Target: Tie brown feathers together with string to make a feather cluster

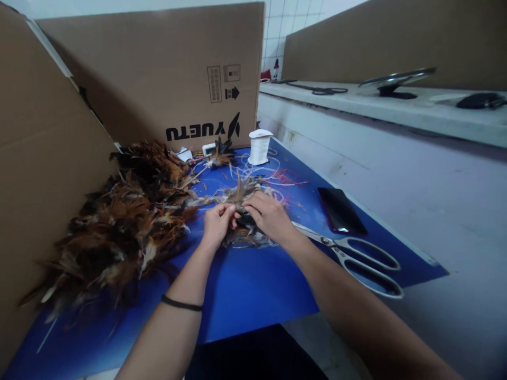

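Note:
Close together over the blue tabletop [253,285], both hands work at one small bunch of feathers. My left hand [219,221] is closed, thumb and forefinger pinching a brown feather [238,191] that points upward. The fingers of my right hand [269,214] are bent and pressed together on the same bunch, from the right side. Grey, black and brown loose feathers [251,240] lie under and around the fingertips. Partly behind my right wrist lie large metal scissors [344,248], their blades mostly hidden.
A big heap of brown and black feathers [130,211] fills the left side against a cardboard box [150,79]. Beyond my hands stand a white spool [260,148] and tangled ribbon [273,169]. A phone [341,210] lies at the right edge, below a white ledge [396,103].

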A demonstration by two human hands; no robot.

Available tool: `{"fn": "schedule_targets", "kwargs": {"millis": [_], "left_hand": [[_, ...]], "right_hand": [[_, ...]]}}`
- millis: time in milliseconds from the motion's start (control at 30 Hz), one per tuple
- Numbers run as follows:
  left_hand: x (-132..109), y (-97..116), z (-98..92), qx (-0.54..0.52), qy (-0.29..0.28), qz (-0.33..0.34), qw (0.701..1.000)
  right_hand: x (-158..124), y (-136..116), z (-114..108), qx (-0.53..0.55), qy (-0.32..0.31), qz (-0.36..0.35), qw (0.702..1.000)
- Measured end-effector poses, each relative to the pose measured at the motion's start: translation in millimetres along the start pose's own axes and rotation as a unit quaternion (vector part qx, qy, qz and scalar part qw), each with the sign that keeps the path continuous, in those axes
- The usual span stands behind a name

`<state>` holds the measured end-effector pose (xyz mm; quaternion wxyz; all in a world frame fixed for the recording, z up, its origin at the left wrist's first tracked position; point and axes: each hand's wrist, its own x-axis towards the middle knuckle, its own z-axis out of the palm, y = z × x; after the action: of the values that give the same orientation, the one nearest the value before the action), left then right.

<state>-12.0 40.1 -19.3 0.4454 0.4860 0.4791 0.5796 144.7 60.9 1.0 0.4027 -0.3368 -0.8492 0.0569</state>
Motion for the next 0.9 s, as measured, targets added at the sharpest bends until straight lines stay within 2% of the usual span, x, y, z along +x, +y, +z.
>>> {"fn": "schedule_targets", "kwargs": {"millis": [267,433,900], "left_hand": [[-0.6,-3.3,4.0,0.036,-0.02,0.027,0.999],[-2.0,-1.5,7.4,0.043,-0.005,0.023,0.999],[-2.5,-3.3,7.8,0.079,-0.013,0.04,0.996]], "right_hand": [[-1.5,-3.1,-0.9,-0.056,-0.033,0.032,0.997],[-1.4,-4.4,-2.9,-0.064,-0.043,0.039,0.996],[-3.2,-2.2,2.0,-0.008,-0.05,0.046,0.998]]}}
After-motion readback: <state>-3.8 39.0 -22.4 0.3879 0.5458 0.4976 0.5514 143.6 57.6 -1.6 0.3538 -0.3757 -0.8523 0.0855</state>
